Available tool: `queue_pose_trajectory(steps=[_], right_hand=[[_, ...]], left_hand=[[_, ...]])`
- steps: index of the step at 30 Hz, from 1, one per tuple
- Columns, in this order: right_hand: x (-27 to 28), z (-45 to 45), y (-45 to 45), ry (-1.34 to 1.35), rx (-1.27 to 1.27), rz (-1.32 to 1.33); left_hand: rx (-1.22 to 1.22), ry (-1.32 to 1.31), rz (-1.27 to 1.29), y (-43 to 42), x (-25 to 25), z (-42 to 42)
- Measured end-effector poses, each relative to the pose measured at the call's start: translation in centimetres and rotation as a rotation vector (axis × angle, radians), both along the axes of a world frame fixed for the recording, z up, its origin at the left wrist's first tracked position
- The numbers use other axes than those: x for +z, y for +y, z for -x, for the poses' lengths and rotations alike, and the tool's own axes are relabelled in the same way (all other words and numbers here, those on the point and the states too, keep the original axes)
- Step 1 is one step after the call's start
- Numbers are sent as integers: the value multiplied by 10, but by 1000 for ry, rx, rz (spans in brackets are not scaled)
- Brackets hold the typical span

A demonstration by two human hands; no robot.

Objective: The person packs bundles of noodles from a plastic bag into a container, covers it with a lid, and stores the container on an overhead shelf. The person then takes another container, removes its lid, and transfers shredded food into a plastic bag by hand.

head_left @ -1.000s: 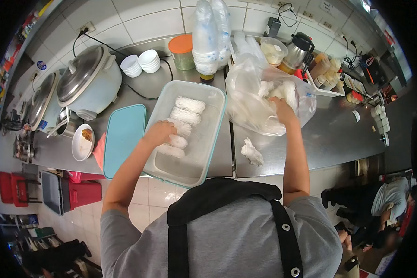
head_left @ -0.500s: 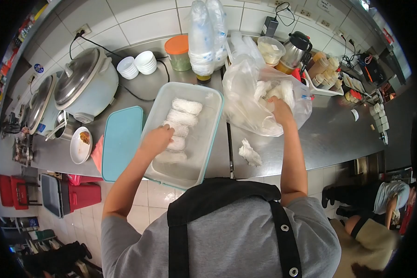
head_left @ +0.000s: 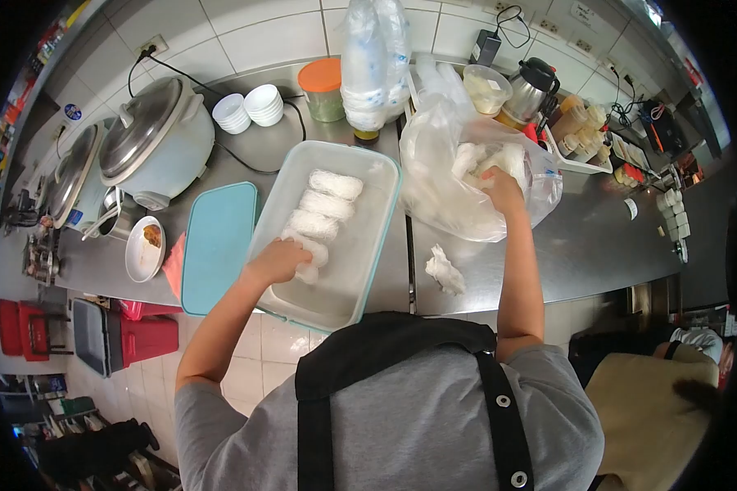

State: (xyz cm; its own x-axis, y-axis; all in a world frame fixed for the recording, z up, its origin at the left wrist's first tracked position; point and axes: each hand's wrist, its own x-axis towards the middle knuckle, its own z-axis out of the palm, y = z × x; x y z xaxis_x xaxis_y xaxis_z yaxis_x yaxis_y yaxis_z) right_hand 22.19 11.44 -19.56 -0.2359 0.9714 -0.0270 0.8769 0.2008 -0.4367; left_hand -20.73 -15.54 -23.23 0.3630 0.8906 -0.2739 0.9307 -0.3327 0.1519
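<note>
A clear plastic tub (head_left: 352,270) with a pale teal rim holds a row of several white noodle-like bundles (head_left: 326,203). My left hand (head_left: 280,260) is inside the tub's left side, its fingers closed on the bundles nearest me. On the right, my right hand (head_left: 504,186) reaches into the mouth of an open clear plastic bag (head_left: 438,192), fingers bent against the white bundles (head_left: 481,160) inside it; its fingertips are partly hidden. A crumpled white cloth or tissue (head_left: 445,270) lies below the bag.
Left of the tub are a teal lid (head_left: 219,250), a white bowl (head_left: 145,250) and a large cooker (head_left: 160,147). Behind stand white cups (head_left: 248,108), an orange-lidded jar (head_left: 323,94), bagged cups (head_left: 368,74) and a steel jug (head_left: 528,94). Another person (head_left: 651,409) is at the lower right.
My left hand has shifted down along the row, towards the tub's near left side. The bundles by it have drawn closer together. The other person at lower right has moved.
</note>
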Motion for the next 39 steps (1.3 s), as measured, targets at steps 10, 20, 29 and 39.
queue_pose_trajectory(steps=[10, 20, 29, 39], right_hand=[[8, -6, -3, 123, -56, -133], [35, -3, -24, 218, -45, -215], [85, 7, -42, 163, -132, -389], [204, 12, -115, 736, -29, -431]], left_hand=[[119, -137, -101, 4, -7, -1], [8, 54, -246, 3, -15, -13], [192, -6, -127, -12, 19, -28], [429, -329, -408, -39, 64, -26]])
